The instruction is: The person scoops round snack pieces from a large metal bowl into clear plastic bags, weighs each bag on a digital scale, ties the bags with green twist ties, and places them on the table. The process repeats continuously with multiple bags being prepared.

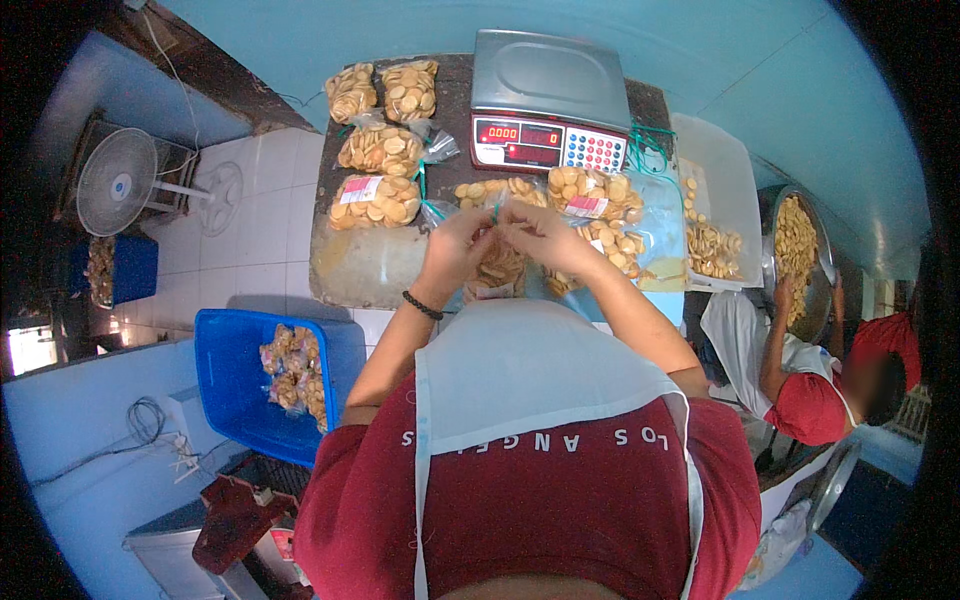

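Observation:
Just in front of my white apron stands a clear plastic bag of round biscuits (495, 271). My left hand (457, 238) and my right hand (551, 238) meet at its gathered neck, fingers pinched together. A green tie (496, 213) shows between the fingertips; my fingers partly hide it, so how it is wrapped cannot be made out. Right behind my hands lies another biscuit bag (480, 193). To the right of my right hand are a bag with a pink-and-white label (596, 191) and a further bag (619, 241). A labelled bag (382, 204) lies left of my left hand.
A digital scale (551, 75) sits at the table's back. More filled bags (381, 150) line the left side. Right of the table, a translucent bin (720, 150) holds loose biscuits. A co-worker (806, 405) reaches into a metal basin (768, 225). A blue tub (240, 405) contains filled bags.

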Motion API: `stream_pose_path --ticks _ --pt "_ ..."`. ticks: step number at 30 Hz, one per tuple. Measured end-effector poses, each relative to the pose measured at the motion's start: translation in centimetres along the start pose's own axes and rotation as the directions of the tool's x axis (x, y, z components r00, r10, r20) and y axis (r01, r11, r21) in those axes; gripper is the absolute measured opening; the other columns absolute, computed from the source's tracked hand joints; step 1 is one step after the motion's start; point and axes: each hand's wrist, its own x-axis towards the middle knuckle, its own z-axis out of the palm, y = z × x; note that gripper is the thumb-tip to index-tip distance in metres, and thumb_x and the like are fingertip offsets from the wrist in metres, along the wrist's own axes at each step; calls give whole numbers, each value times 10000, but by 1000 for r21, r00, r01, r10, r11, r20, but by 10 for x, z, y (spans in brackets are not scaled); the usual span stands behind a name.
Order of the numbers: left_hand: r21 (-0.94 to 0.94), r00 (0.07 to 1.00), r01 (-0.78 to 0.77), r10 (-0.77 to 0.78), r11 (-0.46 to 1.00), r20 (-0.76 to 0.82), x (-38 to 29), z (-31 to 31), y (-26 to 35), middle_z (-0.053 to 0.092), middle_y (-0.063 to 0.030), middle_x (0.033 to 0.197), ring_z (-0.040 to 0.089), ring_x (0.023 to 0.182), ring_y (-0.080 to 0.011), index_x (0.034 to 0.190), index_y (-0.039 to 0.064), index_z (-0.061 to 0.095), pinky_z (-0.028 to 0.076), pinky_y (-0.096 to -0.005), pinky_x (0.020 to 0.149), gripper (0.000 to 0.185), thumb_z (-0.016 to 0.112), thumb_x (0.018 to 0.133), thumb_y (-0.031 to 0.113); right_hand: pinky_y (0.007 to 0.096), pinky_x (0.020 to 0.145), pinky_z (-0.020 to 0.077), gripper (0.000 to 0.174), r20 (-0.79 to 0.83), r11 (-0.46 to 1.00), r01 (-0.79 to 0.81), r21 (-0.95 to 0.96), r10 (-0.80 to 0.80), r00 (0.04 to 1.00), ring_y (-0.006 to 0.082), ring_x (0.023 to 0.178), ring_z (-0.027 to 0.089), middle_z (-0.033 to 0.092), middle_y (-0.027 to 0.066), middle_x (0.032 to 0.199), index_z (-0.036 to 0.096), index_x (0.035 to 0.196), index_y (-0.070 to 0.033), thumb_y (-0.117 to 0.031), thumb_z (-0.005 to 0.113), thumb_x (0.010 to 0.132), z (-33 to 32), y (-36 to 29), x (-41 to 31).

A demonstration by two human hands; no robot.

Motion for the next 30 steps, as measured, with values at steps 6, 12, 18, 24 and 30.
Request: stream_pose_path --ticks 6,12,18,24,30 --pt "-36 995 9 -6 999 95 -1 -2 1 675 -113 928 646 758 -188 976 30 658 511 -284 646 144 688 836 45 337 823 472 153 -109 988 150 32 -146 983 217 938 613 614 119 989 558 1096 -38 -108 508 971 -2 -2 3" --pt "-265 967 249 -223 932 123 5 -13 -4 675 -77 912 653 791 -199 842 41 626 522 -306 691 67 691 832 51 367 842 482 162 25 988 145 -60 -144 989 259 946 632 619 147 1025 560 1098 -28 -124 514 975 -4 1 -4" --pt "289 977 -206 213 935 7 13 -13 3 671 -99 895 629 888 -305 841 31 635 510 -383 788 114 722 784 77 380 818 496 176 -128 991 129 -30 -131 983 346 925 645 641 215 983 580 1071 -8 -135 536 958 9 19 14" --pt "118 989 55 -38 991 -142 -7 -24 -15 680 -109 908 646 812 -279 870 27 630 512 -335 673 126 716 781 51 365 740 518 149 -320 954 7 -299 -108 941 276 841 668 650 174 875 577 1033 23 -82 482 988 -2 40 3" --pt "-333 985 107 -144 937 -91 -5 -12 -12 683 -144 905 666 799 -273 846 20 606 514 -304 662 119 703 840 87 454 743 490 129 -356 968 168 -185 -225 907 416 866 608 611 220 901 576 975 -1 -123 555 936 2 25 -3"
